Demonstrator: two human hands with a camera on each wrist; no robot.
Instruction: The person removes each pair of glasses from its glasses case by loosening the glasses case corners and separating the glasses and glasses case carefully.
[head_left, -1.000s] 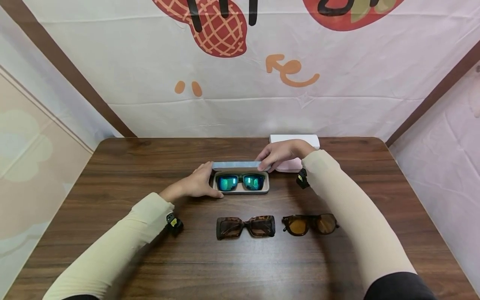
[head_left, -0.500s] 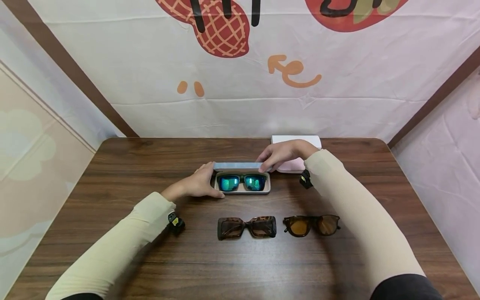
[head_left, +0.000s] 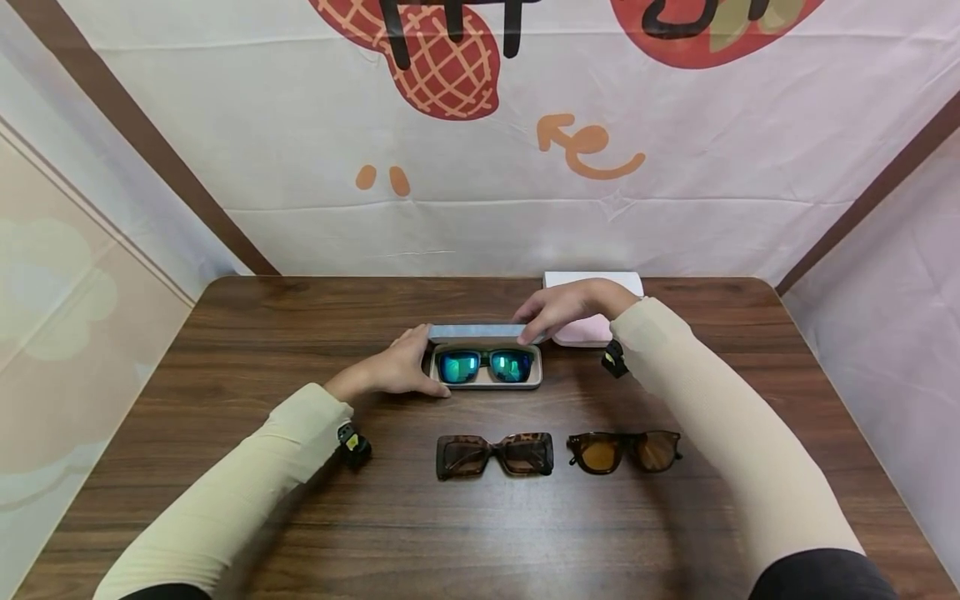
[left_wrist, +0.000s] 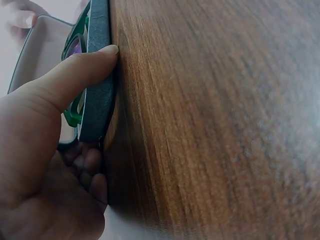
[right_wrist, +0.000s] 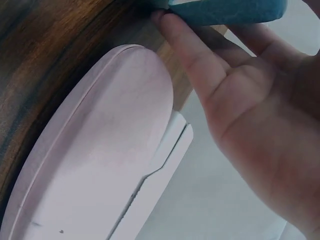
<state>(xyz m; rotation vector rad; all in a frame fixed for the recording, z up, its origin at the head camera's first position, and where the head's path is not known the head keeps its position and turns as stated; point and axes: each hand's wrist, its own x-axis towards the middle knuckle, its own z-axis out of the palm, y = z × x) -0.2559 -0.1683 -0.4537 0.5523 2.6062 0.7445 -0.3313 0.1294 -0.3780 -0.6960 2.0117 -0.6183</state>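
A blue glasses case [head_left: 487,386] stands with its lid [head_left: 476,333] raised, facing me. Inside lie dark-framed sunglasses [head_left: 459,367] with blue-green mirrored lenses. My left hand [head_left: 397,365] grips the case's left end. In the left wrist view its thumb [left_wrist: 87,67] presses the front wall [left_wrist: 97,112], and the other fingers curl at the case's end. At the lid's right end, my right hand [head_left: 566,307] pinches the lid, thumb in front and fingers behind. The right wrist view shows the lid's blue edge [right_wrist: 235,11] between thumb and fingers.
Behind the right hand are a pink glasses case [head_left: 583,332] and a white case [head_left: 592,279]. In front lie tortoiseshell sunglasses [head_left: 495,455] and amber-lensed sunglasses [head_left: 624,451], side by side on the wooden table [head_left: 375,533]. A printed cloth [head_left: 480,233] hangs behind the table.
The head view has shifted slightly. Both hands keep their places on the glasses case, and the lid and all the sunglasses stay as they were.
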